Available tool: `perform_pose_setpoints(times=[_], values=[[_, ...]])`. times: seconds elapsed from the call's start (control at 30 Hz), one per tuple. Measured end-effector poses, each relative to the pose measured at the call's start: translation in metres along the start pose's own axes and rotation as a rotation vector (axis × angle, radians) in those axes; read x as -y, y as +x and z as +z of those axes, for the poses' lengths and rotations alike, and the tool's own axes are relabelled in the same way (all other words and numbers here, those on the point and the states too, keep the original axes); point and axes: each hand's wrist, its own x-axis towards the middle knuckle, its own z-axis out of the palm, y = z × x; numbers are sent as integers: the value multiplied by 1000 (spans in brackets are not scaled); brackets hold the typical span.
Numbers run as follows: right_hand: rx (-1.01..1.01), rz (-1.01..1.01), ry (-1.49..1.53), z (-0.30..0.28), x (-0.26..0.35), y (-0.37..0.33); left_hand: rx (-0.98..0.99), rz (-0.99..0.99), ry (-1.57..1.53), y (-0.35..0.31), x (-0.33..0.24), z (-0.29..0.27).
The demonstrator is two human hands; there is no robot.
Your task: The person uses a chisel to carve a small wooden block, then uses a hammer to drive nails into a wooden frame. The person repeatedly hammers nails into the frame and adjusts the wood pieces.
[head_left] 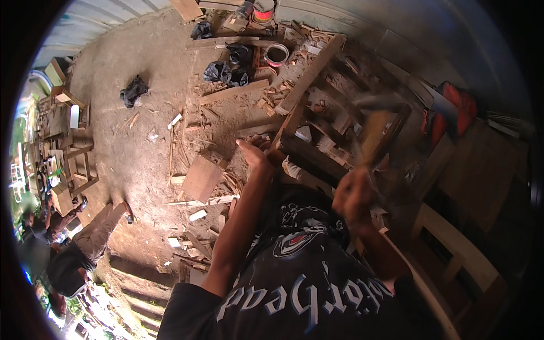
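A wooden frame of joined bars [314,158] stands in front of me, tilted, with a long thick beam [311,76] at its far left. My left hand [258,152] is at the frame's near left corner, fingers stretched out and apart; its palm side seems to rest against the wood. Closed and smeared by motion, my right hand [354,195] grips a yellowish-brown tool [375,136] over the frame's right part. Blur hides the tool's kind; its broad body points away from me.
Wood scraps and a square board [203,178] litter the dirt floor. Black plastic bags [218,72] and a bucket [276,55] lie farther off. A red-and-black bag [459,107] sits by the right wall. Another wooden frame [453,241] is near right; a person [71,266] is far left.
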Motion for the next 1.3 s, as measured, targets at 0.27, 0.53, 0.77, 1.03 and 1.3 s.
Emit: perform_pose_setpoints(times=[0.27, 0.53, 0.77, 1.03, 1.3], values=[[-117, 73, 348, 0, 4, -3, 68, 37, 122, 3, 3, -3], [-181, 560, 205, 8, 28, 5, 199, 24, 209, 0, 3, -10], [246, 863, -104, 31, 41, 5, 157, 64, 133, 4, 12, -11], [-56, 277, 266, 24, 31, 11, 205, 73, 173, -19, 3, -9], [-240, 296, 354, 47, 50, 17, 182, 71, 244, -14, 9, -9]])
